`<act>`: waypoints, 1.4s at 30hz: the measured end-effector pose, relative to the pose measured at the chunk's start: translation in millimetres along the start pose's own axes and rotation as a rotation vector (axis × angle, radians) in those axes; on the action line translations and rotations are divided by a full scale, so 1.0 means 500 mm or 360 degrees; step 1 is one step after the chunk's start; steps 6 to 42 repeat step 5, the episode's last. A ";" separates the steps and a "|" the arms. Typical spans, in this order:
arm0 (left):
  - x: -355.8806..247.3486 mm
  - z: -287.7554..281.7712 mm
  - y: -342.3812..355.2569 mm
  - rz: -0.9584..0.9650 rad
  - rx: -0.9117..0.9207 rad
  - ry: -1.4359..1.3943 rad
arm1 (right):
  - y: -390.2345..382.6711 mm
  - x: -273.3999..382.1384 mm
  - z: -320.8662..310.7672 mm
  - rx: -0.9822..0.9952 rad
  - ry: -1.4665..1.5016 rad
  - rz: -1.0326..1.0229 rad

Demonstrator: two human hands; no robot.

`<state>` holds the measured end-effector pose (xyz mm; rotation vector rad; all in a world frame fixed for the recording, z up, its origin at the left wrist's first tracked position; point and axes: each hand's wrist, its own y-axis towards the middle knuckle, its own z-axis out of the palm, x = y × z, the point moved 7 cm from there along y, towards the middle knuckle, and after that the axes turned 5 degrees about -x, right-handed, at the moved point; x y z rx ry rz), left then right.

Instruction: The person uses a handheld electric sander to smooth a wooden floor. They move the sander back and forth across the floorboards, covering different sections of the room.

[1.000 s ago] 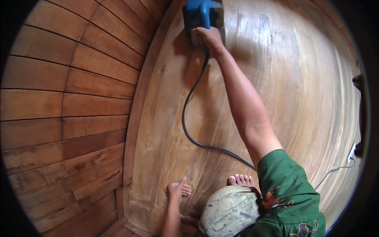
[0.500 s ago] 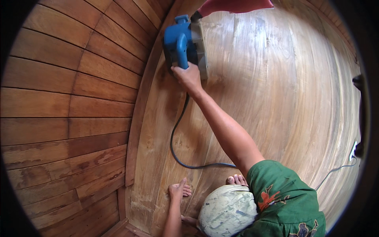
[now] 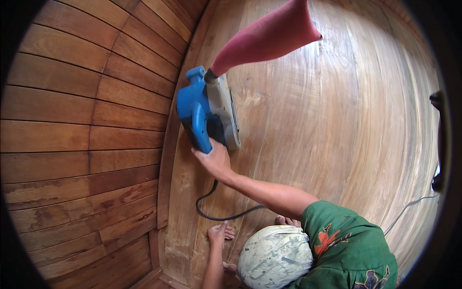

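Note:
My right hand is wrapped round the rear handle of a blue belt sander, on the plank floor close along the left wall. A red cloth dust bag sticks out from the sander's far end, toward the upper right. The dark power cord leaves the tool near my wrist and curves across the boards toward my knee. Lower down, my left hand rests on the floor with its thumb and fingers apart, holding nothing. The sander's underside is hidden.
A reddish plank wall rises on the left, with a baseboard at its foot. The wooden floor stretches to the right. My knee in stained pale cloth and my toes are below. A thin cable lies at the right.
My right hand has pulled the sander back toward me and slightly left along the wall. More of the dust bag shows, and the cord is bunched closer. My left hand has barely moved.

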<state>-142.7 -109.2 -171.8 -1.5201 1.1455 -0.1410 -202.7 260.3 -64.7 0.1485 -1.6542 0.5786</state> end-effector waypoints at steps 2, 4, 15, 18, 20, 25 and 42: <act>0.003 -0.003 0.002 0.0008 -0.0022 0.0022 | -0.040 -0.012 0.007 0.0075 0.0002 0.0048; 0.005 -0.003 0.003 0.0018 -0.0043 0.0013 | -0.067 -0.019 0.013 0.0153 -0.0049 0.0071; 0.005 -0.003 0.002 0.0033 -0.0071 0.0038 | -0.075 -0.022 0.018 0.0192 -0.0081 0.0076; 0.005 -0.003 0.002 0.0033 -0.0071 0.0038 | -0.075 -0.022 0.018 0.0192 -0.0081 0.0076; 0.005 -0.003 0.002 0.0033 -0.0071 0.0038 | -0.075 -0.022 0.018 0.0192 -0.0081 0.0076; 0.005 -0.003 0.002 0.0033 -0.0071 0.0038 | -0.075 -0.022 0.018 0.0192 -0.0081 0.0076; 0.005 -0.003 0.002 0.0033 -0.0071 0.0038 | -0.075 -0.022 0.018 0.0192 -0.0081 0.0076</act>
